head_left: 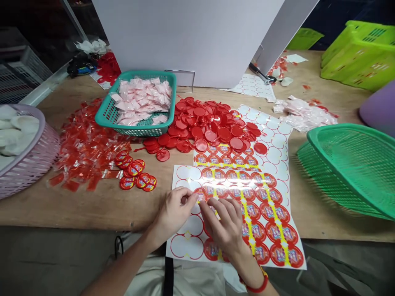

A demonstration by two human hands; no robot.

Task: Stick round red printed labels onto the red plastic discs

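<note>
- Counter [92, 209], wooden, stock presumably spread within arm's reach
- Sticker sheet [256, 222], directly before the person, near edge overhanging the counter; long axis apparently left to right, yellow strips pointing away
- Heap of red discs [210, 127], beyond the sheet, seemingly kept handy
- Teal basket [142, 130], keeping pink packets together
- Right hand [225, 226], fingers bent over the sheet, perhaps steadying it; grip cannot be told
- Left hand [175, 207], fingertips near a label; whether clamped, cannot tell
- Round label [200, 193], between both hands, no long axis

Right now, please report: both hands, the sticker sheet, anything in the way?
Left grip, right grip: close together over sticker sheet; hold unclear. Left-side circles blank. Red discs heaped beyond, seemingly not blocking.
</note>
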